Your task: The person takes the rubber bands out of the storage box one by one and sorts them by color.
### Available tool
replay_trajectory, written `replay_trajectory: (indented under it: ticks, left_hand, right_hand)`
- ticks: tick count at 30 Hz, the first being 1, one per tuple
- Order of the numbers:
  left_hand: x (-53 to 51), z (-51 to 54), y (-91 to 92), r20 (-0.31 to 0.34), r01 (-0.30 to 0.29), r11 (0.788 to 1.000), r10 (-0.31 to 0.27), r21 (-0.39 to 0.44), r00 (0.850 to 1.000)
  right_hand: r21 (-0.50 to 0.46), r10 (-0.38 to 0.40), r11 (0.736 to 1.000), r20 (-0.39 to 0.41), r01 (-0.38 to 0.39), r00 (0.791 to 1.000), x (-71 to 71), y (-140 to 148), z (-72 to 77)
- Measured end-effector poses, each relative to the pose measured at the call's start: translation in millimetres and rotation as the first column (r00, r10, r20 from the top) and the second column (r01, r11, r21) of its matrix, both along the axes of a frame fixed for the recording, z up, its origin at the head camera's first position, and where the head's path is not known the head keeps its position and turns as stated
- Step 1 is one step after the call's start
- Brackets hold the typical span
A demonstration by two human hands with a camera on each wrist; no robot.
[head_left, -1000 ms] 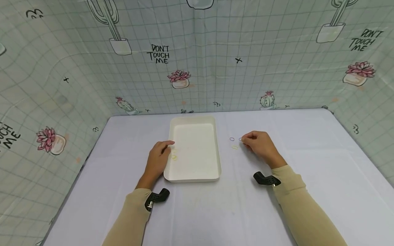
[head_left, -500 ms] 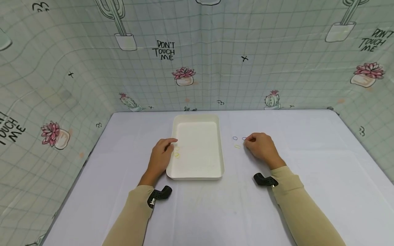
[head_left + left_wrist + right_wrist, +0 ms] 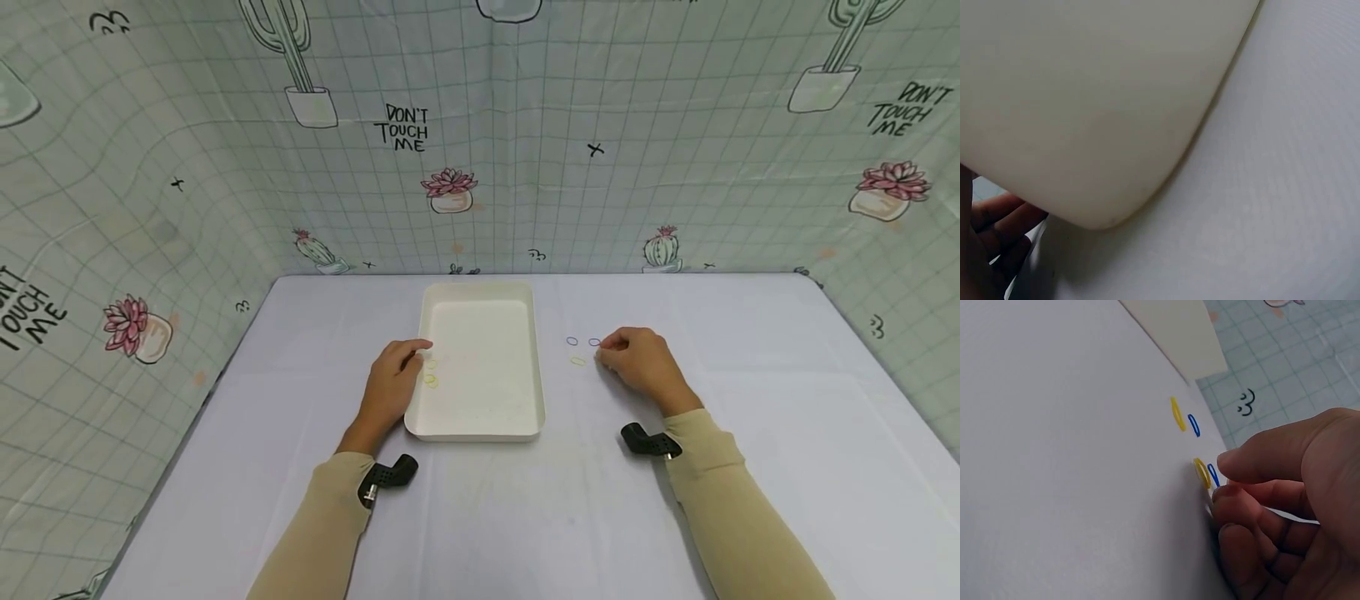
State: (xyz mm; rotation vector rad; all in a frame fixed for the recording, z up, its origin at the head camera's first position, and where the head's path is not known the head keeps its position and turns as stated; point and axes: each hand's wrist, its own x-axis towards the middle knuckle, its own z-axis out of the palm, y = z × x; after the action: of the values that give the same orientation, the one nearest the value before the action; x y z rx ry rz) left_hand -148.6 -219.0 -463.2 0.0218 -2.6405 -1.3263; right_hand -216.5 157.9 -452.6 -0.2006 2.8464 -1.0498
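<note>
A white tray (image 3: 487,367) is held at its rim by the left hand (image 3: 392,375) as the right hand (image 3: 1279,506), thumb and forefinger parted, is poised beside a yellow ring (image 3: 1202,474) and a blue ring (image 3: 1212,474) on the table (image 3: 480,517).

My left hand (image 3: 388,382) at the white tray (image 3: 487,358), my right hand (image 3: 640,362) well apart from it.
Inside, yellow rings (image 3: 431,380) lie just right of my left hand; two blue rings (image 3: 595,342) and a yellow ring (image 3: 577,361) lie left of my right.
</note>
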Motion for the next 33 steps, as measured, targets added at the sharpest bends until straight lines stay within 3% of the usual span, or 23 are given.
replay_trajectory:
  ticks: [5, 9, 18, 33]
  left_hand:
    - [0.4, 1.0, 1.8, -0.01, 0.002, 1.0, -0.002, 0.011, 1.0]
    - [-0.9, 1.3, 2.8, -0.019, 0.004, 1.0, -0.004, 0.006, 1.0]
    - [-0.1, 0.3, 1.4, -0.002, -0.008, 1.0, 0.008, 0.003, 1.0]
    - [-0.9, -3.9, -0.8, -0.023, 0.0, 1.0, 0.0, 0.017, 1.0]
  right_hand:
    - [-0.066, 0.013, 0.998, -0.002, -0.013, 1.0, -2.0, 3.9, 1.9]
    - [-0.145, 0.009, 0.989, 0.043, -0.002, 0.999, -5.5, 6.7, 3.4]
    - [-0.355, 0.078, 0.934, 0.116, -0.032, 0.99, -7.6, -11.5, 6.7]
    - [-0.459, 0.205, 0.879, 0.126, -0.126, 0.971, -6.0, -66.2, 29.6]
